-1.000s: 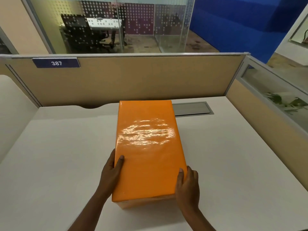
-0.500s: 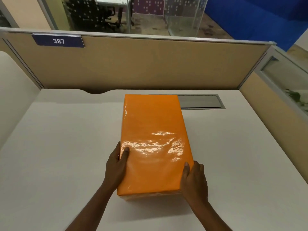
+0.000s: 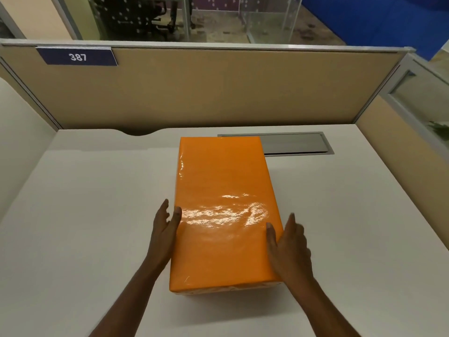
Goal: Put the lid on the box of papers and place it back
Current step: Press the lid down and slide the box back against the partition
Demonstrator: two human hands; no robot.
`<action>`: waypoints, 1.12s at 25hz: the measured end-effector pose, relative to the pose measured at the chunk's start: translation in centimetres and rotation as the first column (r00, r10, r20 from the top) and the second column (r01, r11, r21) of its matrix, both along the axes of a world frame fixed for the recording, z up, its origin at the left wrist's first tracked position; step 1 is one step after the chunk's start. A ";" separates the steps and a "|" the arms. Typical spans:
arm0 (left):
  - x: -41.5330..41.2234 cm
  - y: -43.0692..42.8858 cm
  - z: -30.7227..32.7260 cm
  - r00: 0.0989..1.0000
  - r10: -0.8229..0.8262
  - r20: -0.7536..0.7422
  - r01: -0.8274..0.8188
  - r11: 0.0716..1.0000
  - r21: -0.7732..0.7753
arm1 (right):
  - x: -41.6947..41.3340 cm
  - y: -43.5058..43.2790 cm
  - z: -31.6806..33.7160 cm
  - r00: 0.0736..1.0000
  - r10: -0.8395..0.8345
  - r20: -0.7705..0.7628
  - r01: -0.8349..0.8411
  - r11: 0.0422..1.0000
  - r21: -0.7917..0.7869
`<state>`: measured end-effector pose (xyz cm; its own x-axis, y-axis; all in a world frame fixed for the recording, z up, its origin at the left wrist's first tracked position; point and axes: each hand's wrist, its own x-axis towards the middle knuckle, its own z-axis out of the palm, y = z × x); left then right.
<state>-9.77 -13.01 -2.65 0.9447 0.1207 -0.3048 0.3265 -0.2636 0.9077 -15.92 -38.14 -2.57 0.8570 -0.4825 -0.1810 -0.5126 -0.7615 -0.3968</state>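
The box of papers (image 3: 226,287) stands lengthwise on the white desk (image 3: 85,215), covered by its glossy orange lid (image 3: 223,190); only a thin strip of the box shows under the lid's near edge. My left hand (image 3: 164,229) lies along the lid's left side, thumb on the top edge, fingers straight and spread off the side. On the right side, my right hand (image 3: 289,244) has its thumb on the lid while its fingers are extended and blurred. Neither hand wraps around the box.
A grey cable hatch (image 3: 296,143) is set into the desk behind the box, its left end hidden by the lid. Tan partition walls (image 3: 218,93) close off the back and right. A blue plate marked 387 (image 3: 77,57) hangs on the back partition.
The box has moved a little farther back and now overlaps the hatch's left end. Both hands have slid forward along its sides, and their fingers have straightened out of the grip.
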 end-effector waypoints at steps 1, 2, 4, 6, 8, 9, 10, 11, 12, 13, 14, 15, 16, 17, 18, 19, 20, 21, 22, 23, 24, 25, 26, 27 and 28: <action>0.9 0.1 0.1 0.999 0.025 0.022 -0.025 1.000 0.009 | 1.3 -0.2 0.4 0.998 0.037 0.059 -0.038 0.999 0.007; 2.1 0.2 0.0 0.998 0.046 0.047 -0.046 0.999 0.013 | 2.9 -0.5 0.6 0.992 0.080 0.097 -0.082 0.996 0.018; 4.7 -0.1 -0.1 0.995 0.052 0.082 -0.055 0.998 0.032 | 6.3 -1.1 0.8 0.979 0.158 0.126 -0.162 0.987 0.017; 6.8 -0.6 0.0 0.996 0.020 0.092 -0.022 1.000 0.019 | 9.1 -1.4 0.7 0.968 0.215 0.128 -0.221 0.975 0.035; 7.9 -0.9 0.0 0.992 -0.041 0.119 0.043 0.999 -0.016 | 10.7 -1.3 0.2 0.965 0.233 0.122 -0.245 0.964 0.102; 8.2 -1.0 -0.1 0.989 -0.070 0.134 0.073 0.997 -0.017 | 11.1 -1.2 -0.2 0.965 0.231 0.123 -0.247 0.960 0.132; 8.4 -1.2 -0.3 0.987 -0.085 0.137 0.087 0.996 -0.009 | 11.2 -1.2 -0.6 0.966 0.227 0.127 -0.244 0.959 0.147; 8.5 -1.3 -0.6 0.988 -0.089 0.129 0.088 0.996 0.010 | 11.3 -1.1 -0.9 0.966 0.222 0.131 -0.240 0.960 0.146; 8.5 -1.4 -0.8 0.989 -0.091 0.120 0.087 0.995 0.038 | 11.3 -1.1 -1.2 0.966 0.220 0.138 -0.239 0.961 0.137; 8.5 -1.4 -1.0 0.989 -0.097 0.113 0.090 0.994 0.067 | 11.2 -1.1 -1.4 0.964 0.222 0.146 -0.241 0.962 0.126; 8.6 -1.5 -1.2 0.988 -0.104 0.111 0.095 0.992 0.084 | 11.3 -1.1 -1.5 0.962 0.226 0.152 -0.244 0.963 0.117; 8.7 -1.4 -1.3 0.987 -0.109 0.115 0.099 0.991 0.086 | 11.3 -1.2 -1.6 0.961 0.227 0.157 -0.246 0.963 0.111; 8.8 -1.4 -1.4 0.986 -0.113 0.124 0.103 0.991 0.083 | 11.4 -1.2 -1.7 0.961 0.226 0.159 -0.244 0.964 0.107; 8.9 -1.4 -1.5 0.984 -0.116 0.132 0.105 0.991 0.085 | 11.4 -1.2 -1.6 0.962 0.223 0.158 -0.241 0.965 0.106; 8.9 -1.5 -1.6 0.983 -0.123 0.137 0.110 0.989 0.099 | 11.5 -1.2 -1.6 0.964 0.218 0.152 -0.235 0.966 0.107; 9.0 -1.5 -1.7 0.981 -0.136 0.141 0.118 0.985 0.127 | 11.5 -1.2 -1.6 0.967 0.213 0.141 -0.229 0.968 0.107; 9.1 -1.6 -1.8 0.977 -0.152 0.149 0.125 0.977 0.175 | 11.6 -1.1 -1.6 0.970 0.207 0.123 -0.220 0.971 0.099; 9.2 -1.6 -1.8 0.973 -0.165 0.161 0.123 0.962 0.244 | 11.7 -1.0 -1.4 0.975 0.199 0.099 -0.206 0.975 0.077; 9.4 -1.6 -1.6 0.967 -0.177 0.183 0.109 0.938 0.329 | 12.1 -0.9 -1.2 0.979 0.187 0.082 -0.191 0.981 0.039; 9.8 -1.7 -1.3 0.958 -0.195 0.211 0.093 0.905 0.415 | 12.6 -0.9 -0.8 0.981 0.178 0.081 -0.178 0.984 -0.006; 10.5 -1.8 -1.0 0.947 -0.225 0.231 0.088 0.870 0.485 | 13.3 -0.8 -0.5 0.980 0.174 0.099 -0.171 0.984 -0.042; 11.4 -1.9 -0.7 0.937 -0.261 0.234 0.102 0.841 0.531 | 14.1 -0.7 -0.1 0.975 0.182 0.126 -0.175 0.982 -0.064; 12.4 -2.0 -0.3 0.931 -0.292 0.220 0.125 0.820 0.558 | 15.0 -0.6 0.3 0.967 0.209 0.148 -0.200 0.977 -0.075; 13.3 -2.2 0.0 0.930 -0.313 0.194 0.153 0.807 0.571 | 16.0 -0.5 0.6 0.956 0.250 0.156 -0.239 0.967 -0.084; 14.3 -2.4 0.2 0.931 -0.325 0.165 0.177 0.799 0.575 | 17.2 -0.5 0.9 0.945 0.290 0.152 -0.278 0.956 -0.091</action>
